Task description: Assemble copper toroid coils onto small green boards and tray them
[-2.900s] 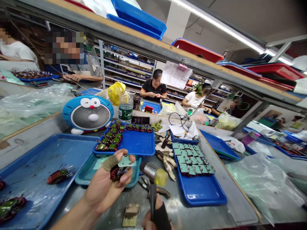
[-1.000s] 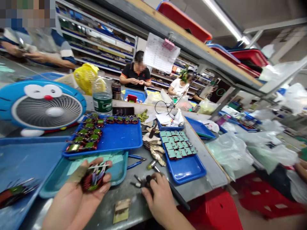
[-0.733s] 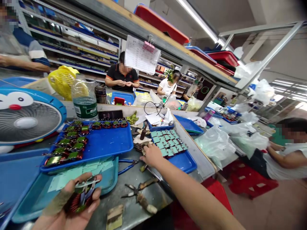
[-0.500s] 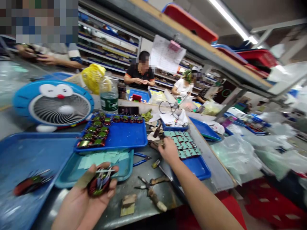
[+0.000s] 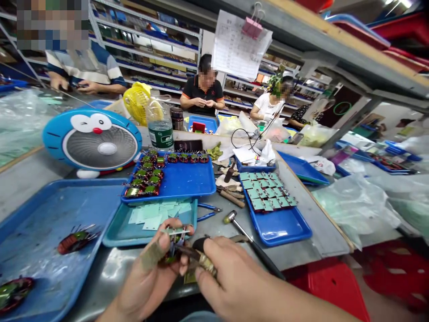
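My left hand (image 5: pixel 147 273), with tape around its thumb, is closed around a wire-wound coil (image 5: pixel 170 257) with a pale green board on top and upright leads. Against the coil's near side is the dark metal tip of a hand tool (image 5: pixel 191 253). My right hand (image 5: pixel 231 273) grips its tan, rough-looking handle; the fingers hide its exact kind. Behind that hand, part of a worn tan handle (image 5: pixel 239 238) shows on the bench. A small yellowish block (image 5: pixel 190 276) lies partly hidden below my hands.
At left, a large blue tray (image 5: pixel 100 190) holds loose coils. A teal tray (image 5: pixel 112 235) holds pale green cards, beneath a blue tray (image 5: pixel 187 181) of coils. Rows of boarded coils fill part of the right tray (image 5: pixel 281 228). A hammer (image 5: pixel 248 232), blue-handled pliers (image 5: pixel 208 212) and a fan (image 5: pixel 107 147) stand or lie nearby.
My right hand has come back from the tools beside the right tray to the coil, now gripping a hand tool. My left hand still holds the coil. The view has shifted.
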The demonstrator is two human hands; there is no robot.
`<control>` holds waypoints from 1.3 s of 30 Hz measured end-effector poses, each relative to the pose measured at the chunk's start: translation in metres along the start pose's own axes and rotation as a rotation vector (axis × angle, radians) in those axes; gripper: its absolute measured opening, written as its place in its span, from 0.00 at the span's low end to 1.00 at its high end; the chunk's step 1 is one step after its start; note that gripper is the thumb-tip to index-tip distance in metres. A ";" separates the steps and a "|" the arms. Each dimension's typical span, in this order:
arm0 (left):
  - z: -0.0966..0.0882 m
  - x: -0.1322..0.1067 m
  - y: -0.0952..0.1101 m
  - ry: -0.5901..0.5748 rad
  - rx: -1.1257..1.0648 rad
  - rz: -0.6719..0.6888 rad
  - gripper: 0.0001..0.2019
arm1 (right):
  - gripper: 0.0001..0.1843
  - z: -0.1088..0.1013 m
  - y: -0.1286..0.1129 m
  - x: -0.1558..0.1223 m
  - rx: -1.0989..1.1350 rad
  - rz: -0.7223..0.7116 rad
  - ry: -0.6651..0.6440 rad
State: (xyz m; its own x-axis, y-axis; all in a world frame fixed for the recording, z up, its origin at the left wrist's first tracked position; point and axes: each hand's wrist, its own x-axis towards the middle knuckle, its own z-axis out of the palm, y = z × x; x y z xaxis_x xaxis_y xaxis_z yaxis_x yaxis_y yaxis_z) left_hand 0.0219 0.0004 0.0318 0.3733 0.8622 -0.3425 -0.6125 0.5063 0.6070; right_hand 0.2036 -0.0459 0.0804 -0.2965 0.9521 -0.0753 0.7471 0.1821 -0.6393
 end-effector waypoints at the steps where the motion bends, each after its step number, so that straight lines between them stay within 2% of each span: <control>1: 0.001 -0.003 -0.001 -0.009 0.028 0.016 0.27 | 0.04 -0.003 0.000 0.001 -0.029 -0.004 -0.015; 6: 0.002 -0.009 -0.005 -0.059 0.164 0.121 0.32 | 0.02 -0.007 0.001 -0.003 -0.193 -0.015 -0.023; 12: 0.001 -0.010 -0.007 -0.039 0.224 0.127 0.32 | 0.02 0.000 0.001 -0.007 -0.302 -0.086 0.035; 24: -0.003 -0.016 -0.005 -0.057 0.274 0.124 0.33 | 0.07 0.018 0.008 -0.011 -0.254 -0.189 0.144; 27: -0.005 -0.018 -0.005 -0.042 0.351 0.170 0.31 | 0.05 0.019 0.005 -0.010 -0.219 -0.173 0.155; 29: -0.005 -0.019 -0.005 -0.023 0.386 0.222 0.30 | 0.02 0.020 0.002 -0.008 -0.127 -0.144 0.126; 31: -0.006 -0.020 -0.006 -0.009 0.398 0.276 0.30 | 0.03 0.021 -0.001 -0.007 -0.034 -0.115 0.094; 33: -0.006 -0.020 -0.008 0.003 0.407 0.334 0.29 | 0.02 0.025 -0.002 -0.007 -0.055 -0.124 0.140; 36: -0.008 -0.019 -0.009 0.013 0.424 0.390 0.29 | 0.07 0.033 0.000 -0.008 -0.229 -0.172 0.311; 37: -0.010 -0.019 -0.009 0.006 0.427 0.395 0.28 | 0.08 0.036 0.000 -0.008 -0.239 -0.176 0.335; 39: -0.012 -0.019 -0.009 -0.025 0.433 0.384 0.29 | 0.05 0.040 0.000 -0.009 -0.126 -0.142 0.286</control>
State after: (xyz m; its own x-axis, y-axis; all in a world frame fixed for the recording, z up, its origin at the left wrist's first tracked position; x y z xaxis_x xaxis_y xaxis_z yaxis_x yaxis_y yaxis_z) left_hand 0.0119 -0.0198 0.0246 0.2005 0.9794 -0.0260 -0.3683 0.0999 0.9243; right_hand 0.1828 -0.0639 0.0505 -0.2371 0.9422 0.2368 0.7835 0.3296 -0.5267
